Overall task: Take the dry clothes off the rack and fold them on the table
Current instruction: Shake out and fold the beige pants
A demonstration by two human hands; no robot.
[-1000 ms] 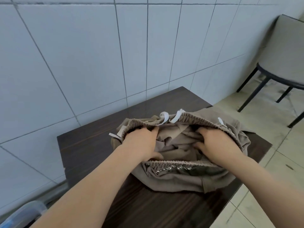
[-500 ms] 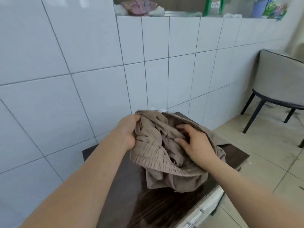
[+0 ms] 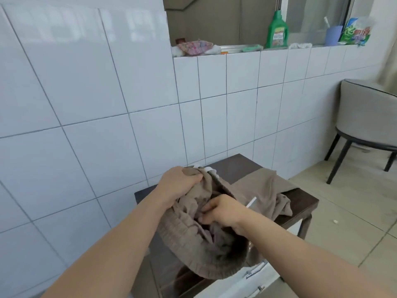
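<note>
My left hand (image 3: 179, 186) has a tight grip on a bunched fold of the taupe garment (image 3: 214, 237), fingers curled round the cloth near its white drawstring (image 3: 211, 169). My right hand (image 3: 221, 211) pinches the fabric just inside the ribbed waistband, fingers curled into the folds. The garment is partly lifted, its far end lying on the dark wooden counter (image 3: 236, 166) against the white tiled wall (image 3: 86, 104). On the ledge above stand a green bottle (image 3: 277, 31) and a blue cup (image 3: 333, 35). A grey chair (image 3: 369, 117) stands on the floor to the right.
</note>
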